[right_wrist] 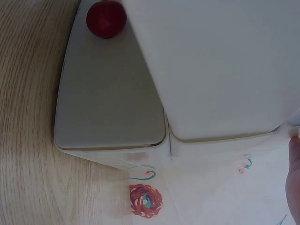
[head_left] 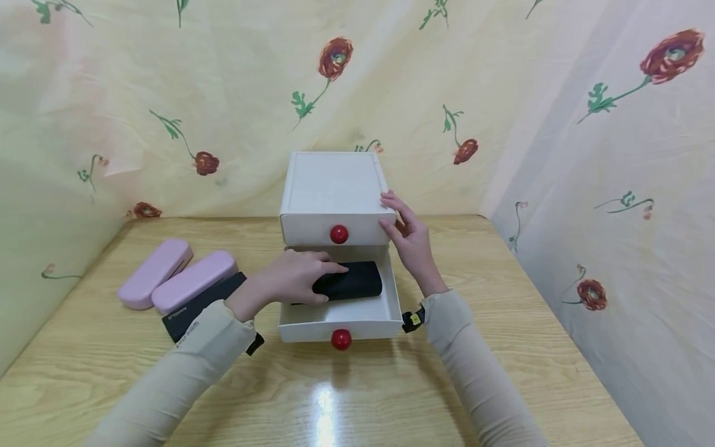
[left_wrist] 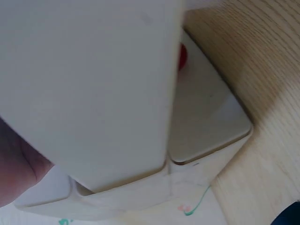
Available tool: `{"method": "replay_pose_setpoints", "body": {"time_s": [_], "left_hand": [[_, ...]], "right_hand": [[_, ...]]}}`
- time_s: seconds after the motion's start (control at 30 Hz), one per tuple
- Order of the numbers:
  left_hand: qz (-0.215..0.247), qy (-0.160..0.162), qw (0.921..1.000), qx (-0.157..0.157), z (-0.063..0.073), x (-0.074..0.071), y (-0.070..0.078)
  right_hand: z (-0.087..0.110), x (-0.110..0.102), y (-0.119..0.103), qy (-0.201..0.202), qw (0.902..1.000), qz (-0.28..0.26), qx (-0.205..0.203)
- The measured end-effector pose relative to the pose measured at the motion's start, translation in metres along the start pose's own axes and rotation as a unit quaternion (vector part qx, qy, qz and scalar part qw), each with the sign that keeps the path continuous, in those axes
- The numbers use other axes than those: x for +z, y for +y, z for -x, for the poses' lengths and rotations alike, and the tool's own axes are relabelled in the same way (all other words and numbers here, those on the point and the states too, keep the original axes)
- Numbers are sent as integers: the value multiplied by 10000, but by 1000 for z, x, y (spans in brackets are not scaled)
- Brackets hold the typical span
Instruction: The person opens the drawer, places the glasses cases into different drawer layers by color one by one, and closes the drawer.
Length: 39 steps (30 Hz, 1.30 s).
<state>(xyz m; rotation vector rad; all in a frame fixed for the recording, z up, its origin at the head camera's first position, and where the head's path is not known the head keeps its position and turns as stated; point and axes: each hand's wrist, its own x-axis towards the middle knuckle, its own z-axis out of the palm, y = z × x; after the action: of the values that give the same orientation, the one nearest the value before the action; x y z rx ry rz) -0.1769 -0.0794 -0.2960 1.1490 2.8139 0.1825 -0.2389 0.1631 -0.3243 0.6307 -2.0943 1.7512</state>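
Note:
In the head view my left hand (head_left: 296, 273) reaches into a pulled-out white drawer (head_left: 341, 332) and grips a black glasses case (head_left: 357, 280), thumb on the near side and index finger on top. The case lies crosswise in the drawer; its left part is hidden by the hand. My right hand (head_left: 413, 245) rests on the front right corner of the white drawer cabinet (head_left: 337, 180), fingers spread, thumb near the front edge. Part of the left hand (left_wrist: 18, 168) shows beside the drawer in the left wrist view. A fingertip of the right hand (right_wrist: 294, 173) touches the cabinet's edge in the right wrist view.
Two lilac cases (head_left: 156, 273) and a black case with lettering (head_left: 195, 307) lie on the wooden table (head_left: 335, 397) at left, partly behind the left sleeve. A closed lower drawer (right_wrist: 108, 93) with a red knob (right_wrist: 106, 18) is below the open one. Flowered cloth hangs behind.

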Motion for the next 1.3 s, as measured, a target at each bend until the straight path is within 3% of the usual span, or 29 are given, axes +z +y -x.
{"method": "replay_pose_setpoints", "body": {"time_s": [0.6, 1.03, 1.3], "left_hand": [[97, 107, 9998, -132, -3, 17, -9], [-533, 567, 9968, 185, 9, 19, -4], [-614, 619, 9961, 99, 7, 18, -5]], "right_hand": [[-1, 1, 3, 64, 9997, -34, -234], [-1, 1, 3, 35, 9995, -50, -308], [0, 2, 2, 49, 9996, -57, -284]]}}
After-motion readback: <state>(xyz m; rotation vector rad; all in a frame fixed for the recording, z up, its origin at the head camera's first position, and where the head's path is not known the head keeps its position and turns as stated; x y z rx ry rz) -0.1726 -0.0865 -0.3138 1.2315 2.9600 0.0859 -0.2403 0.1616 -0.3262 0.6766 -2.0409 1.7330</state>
